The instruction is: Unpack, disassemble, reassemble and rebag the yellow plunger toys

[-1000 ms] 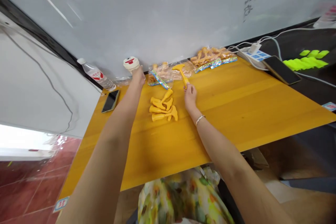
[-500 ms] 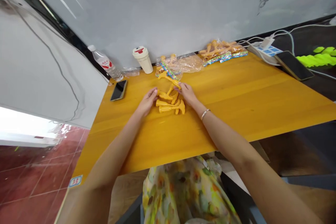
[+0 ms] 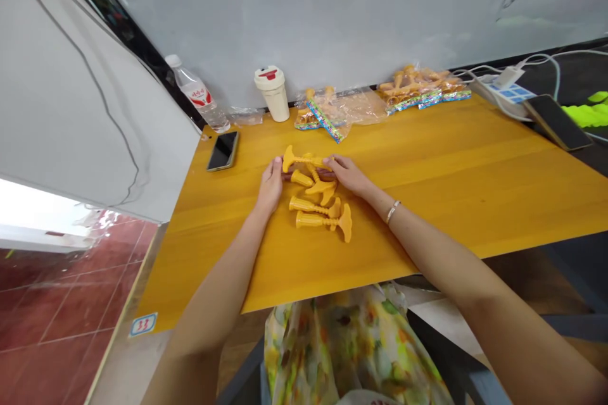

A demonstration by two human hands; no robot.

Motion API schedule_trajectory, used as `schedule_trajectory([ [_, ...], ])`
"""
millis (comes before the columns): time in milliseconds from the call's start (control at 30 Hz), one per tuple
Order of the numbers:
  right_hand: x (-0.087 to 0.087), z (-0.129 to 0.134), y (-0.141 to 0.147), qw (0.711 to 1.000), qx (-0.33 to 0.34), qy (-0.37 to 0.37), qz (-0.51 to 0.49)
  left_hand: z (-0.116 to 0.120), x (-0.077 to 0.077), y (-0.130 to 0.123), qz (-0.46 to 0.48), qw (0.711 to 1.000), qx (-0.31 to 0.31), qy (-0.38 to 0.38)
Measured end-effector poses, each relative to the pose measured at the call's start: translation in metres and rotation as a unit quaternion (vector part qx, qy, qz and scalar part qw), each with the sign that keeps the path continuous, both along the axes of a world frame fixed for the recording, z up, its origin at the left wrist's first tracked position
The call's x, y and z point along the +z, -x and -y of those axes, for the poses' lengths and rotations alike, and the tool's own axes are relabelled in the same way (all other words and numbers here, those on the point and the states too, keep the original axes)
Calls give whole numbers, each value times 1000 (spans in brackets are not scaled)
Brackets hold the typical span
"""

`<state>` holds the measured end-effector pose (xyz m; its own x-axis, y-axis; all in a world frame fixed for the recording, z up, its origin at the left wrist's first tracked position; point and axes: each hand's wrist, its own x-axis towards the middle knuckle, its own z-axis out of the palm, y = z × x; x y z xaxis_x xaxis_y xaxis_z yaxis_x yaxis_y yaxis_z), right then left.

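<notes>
My right hand (image 3: 349, 175) is closed on the ribbed handle of a yellow plastic toy hammer (image 3: 299, 159), whose T-shaped head points left. At that head, my left hand (image 3: 272, 185) has its thumb up and its fingers curled, partly hidden behind the yellow pieces; it seems to grip this end. Just below, between both hands, is another toy hammer (image 3: 323, 190) with its head toward me, plus a yellow handle (image 3: 301, 178) partly covered by it. Nearer me, two more toy hammers (image 3: 311, 205) lie side by side on the table, heads to the right.
Along the back of the wooden table (image 3: 427, 190) are a water bottle (image 3: 199, 98), a lidded cup (image 3: 274, 95) and clear bags of yellow toys (image 3: 418, 85). A phone (image 3: 223, 150) lies left; another phone (image 3: 555, 121) leans by a white-corded power strip (image 3: 510, 92) at right.
The hammer in my right hand has turned from slanting to nearly level, its head now beside my left hand. The camera view has shifted, and the two near hammers appear lower.
</notes>
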<state>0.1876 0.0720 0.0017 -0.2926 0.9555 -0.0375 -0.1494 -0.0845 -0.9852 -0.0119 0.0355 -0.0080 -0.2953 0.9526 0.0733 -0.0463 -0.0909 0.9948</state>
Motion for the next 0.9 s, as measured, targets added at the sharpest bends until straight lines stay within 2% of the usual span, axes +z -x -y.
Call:
schedule_trajectory([
  [233, -2, 0, -2, 999, 1, -22, 29, 0, 2, 0, -16, 999, -11, 35],
  [533, -9, -1, -3, 996, 26, -63, 58, 7, 8, -1, -72, 997, -21, 8],
  [733, -13, -3, -4, 989, 49, -117, 80, 8, 11, -1, -58, 997, -46, 23],
  [900, -13, -2, -5, 979, 42, -154, 129, 8, 10, 1, -27, 998, -56, 27],
])
